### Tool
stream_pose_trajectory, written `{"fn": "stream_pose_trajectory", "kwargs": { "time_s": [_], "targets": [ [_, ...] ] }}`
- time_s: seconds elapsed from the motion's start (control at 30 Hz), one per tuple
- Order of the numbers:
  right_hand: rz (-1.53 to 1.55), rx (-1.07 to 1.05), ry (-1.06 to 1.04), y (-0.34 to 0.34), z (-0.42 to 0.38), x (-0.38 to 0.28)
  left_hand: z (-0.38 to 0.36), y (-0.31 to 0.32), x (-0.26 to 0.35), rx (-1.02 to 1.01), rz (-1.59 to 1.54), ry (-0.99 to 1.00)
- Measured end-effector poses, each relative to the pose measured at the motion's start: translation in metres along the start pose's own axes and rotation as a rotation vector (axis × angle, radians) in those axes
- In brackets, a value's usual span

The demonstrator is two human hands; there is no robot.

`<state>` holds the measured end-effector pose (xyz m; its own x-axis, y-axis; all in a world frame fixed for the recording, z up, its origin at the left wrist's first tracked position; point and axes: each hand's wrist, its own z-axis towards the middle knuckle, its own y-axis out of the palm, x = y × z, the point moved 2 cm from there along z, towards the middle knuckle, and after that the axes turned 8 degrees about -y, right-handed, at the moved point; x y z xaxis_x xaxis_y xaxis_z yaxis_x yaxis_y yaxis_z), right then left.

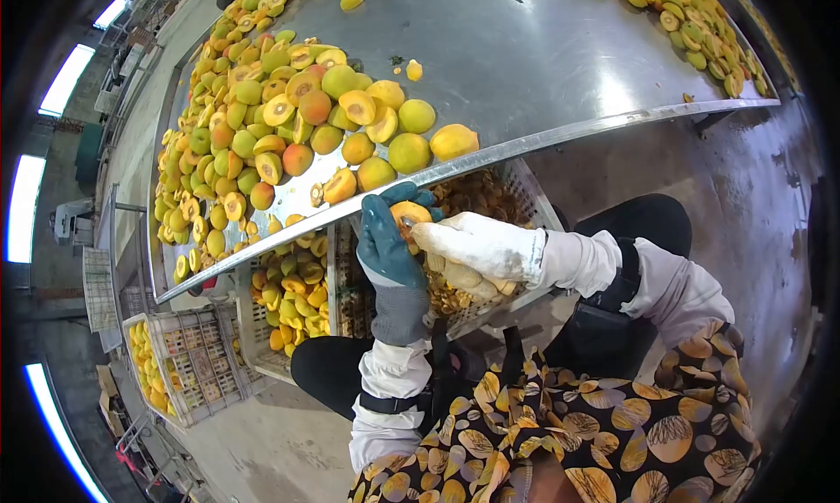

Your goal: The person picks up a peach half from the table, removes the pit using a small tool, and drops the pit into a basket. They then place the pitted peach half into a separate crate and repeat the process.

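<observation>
My left hand (385, 241), in a teal-coated grey glove, is closed around a yellow peach half (408, 213) just below the metal table's front edge. My right hand (477, 248), in a soiled white glove, is closed with its fingertips against the peach's cut face. A bit of a small metal tool shows at those fingertips; most of it is hidden in the glove. Beneath both hands is a crate (544, 197) holding brown pits and scraps. On the table close above the left hand lie whole and halved peaches (409, 153).
The metal table (525, 74) bears a large peach heap (254, 109) on the left and another heap (691, 22) at far right. Its raised rim (560, 134) runs above my hands. A crate of peach halves (293, 297) and another crate (197, 363) stand at the lower left.
</observation>
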<state>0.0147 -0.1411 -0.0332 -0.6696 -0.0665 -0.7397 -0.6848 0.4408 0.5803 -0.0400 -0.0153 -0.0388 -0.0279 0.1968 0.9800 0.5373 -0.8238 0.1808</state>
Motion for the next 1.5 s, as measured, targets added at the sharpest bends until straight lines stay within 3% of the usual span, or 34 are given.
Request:
{"fn": "stream_pose_trajectory", "kwargs": {
  "time_s": [0.07, 0.1, 0.2, 0.3, 0.33, 0.43, 0.53, 0.6, 0.63, 0.67, 0.73, 0.77, 0.83, 0.9, 0.97, 1.07, 1.17, 1.27, 1.3, 1.37, 1.4, 1.5],
  "targets": [
    [0.219, -0.066, 0.115, 0.0, -0.004, -0.001, 0.0, 0.0, -0.003, 0.016, 0.052, 0.101],
    [0.122, -0.063, 0.093, 0.002, -0.006, -0.004, -0.001, 0.001, -0.002, 0.026, 0.079, 0.152],
    [-0.162, -0.035, 0.072, 0.008, -0.01, -0.014, -0.002, 0.003, 0.008, -0.08, -0.086, -0.093],
    [0.419, -0.334, 0.146, -0.002, -0.005, 0.001, 0.0, -0.005, 0.02, -0.246, 0.001, -0.088],
    [0.763, -0.557, 0.262, -0.002, -0.002, 0.005, -0.002, -0.005, 0.027, -0.277, 0.099, -0.017],
    [0.365, -0.38, 0.273, -0.01, -0.003, 0.003, 0.004, -0.011, 0.033, -0.393, 0.228, 0.002],
    [-0.429, -0.22, 0.134, -0.001, -0.007, -0.022, 0.007, -0.02, 0.039, -0.434, 0.427, 0.064],
    [-1.192, -0.149, -0.465, -0.005, -0.002, -0.017, 0.005, -0.037, 0.045, -0.305, 0.326, -0.009],
    [-1.558, -0.101, -0.789, -0.003, -0.004, -0.018, 0.01, -0.057, 0.046, -0.248, 0.253, -0.194],
    [-1.569, -0.101, -0.731, -0.006, -0.007, -0.018, 0.014, -0.077, 0.048, -0.173, 0.17, -0.372],
    [-1.678, -0.066, -0.5, -0.018, 0.0, 0.0, 0.03, -0.146, 0.059, -0.097, 0.738, -0.312],
    [-1.732, -0.054, -0.379, -0.025, 0.003, 0.007, 0.048, -0.191, 0.039, 0.038, 1.111, -0.133],
    [-1.776, -0.076, -0.274, -0.026, 0.006, 0.012, 0.047, -0.143, 0.086, 0.252, 1.765, -0.029],
    [-1.773, -0.088, -0.274, -0.021, 0.01, 0.016, 0.075, -0.129, 0.076, 0.226, 1.467, 0.038],
    [-1.779, -0.101, -0.234, -0.019, 0.014, 0.018, 0.107, -0.094, 0.061, 0.063, 1.615, -0.054],
    [-1.785, -0.062, -0.186, -0.024, 0.016, 0.012, 0.144, -0.088, 0.027, -0.133, 1.603, -0.102],
    [-1.591, 0.041, -0.336, -0.022, 0.014, 0.003, 0.152, -0.084, 0.018, -0.123, 1.47, -0.084],
    [-1.045, 0.129, -0.297, -0.021, 0.018, 0.0, 0.141, -0.082, 0.011, 0.015, 1.333, -0.039],
    [-0.695, 0.115, 0.144, -0.012, 0.013, -0.015, 0.138, -0.084, 0.007, 0.098, 1.191, 0.074],
    [-0.077, 0.018, 0.118, -0.006, 0.005, -0.022, 0.122, -0.09, -0.001, 0.261, 0.895, 0.289],
    [0.116, -0.03, 0.095, -0.005, 0.004, -0.019, 0.1, -0.073, 0.016, 0.256, 0.736, 0.262],
    [0.328, -0.188, 0.068, 0.001, 0.0, -0.017, 0.054, -0.043, 0.003, 0.077, -0.189, 0.052]
  ]
}}
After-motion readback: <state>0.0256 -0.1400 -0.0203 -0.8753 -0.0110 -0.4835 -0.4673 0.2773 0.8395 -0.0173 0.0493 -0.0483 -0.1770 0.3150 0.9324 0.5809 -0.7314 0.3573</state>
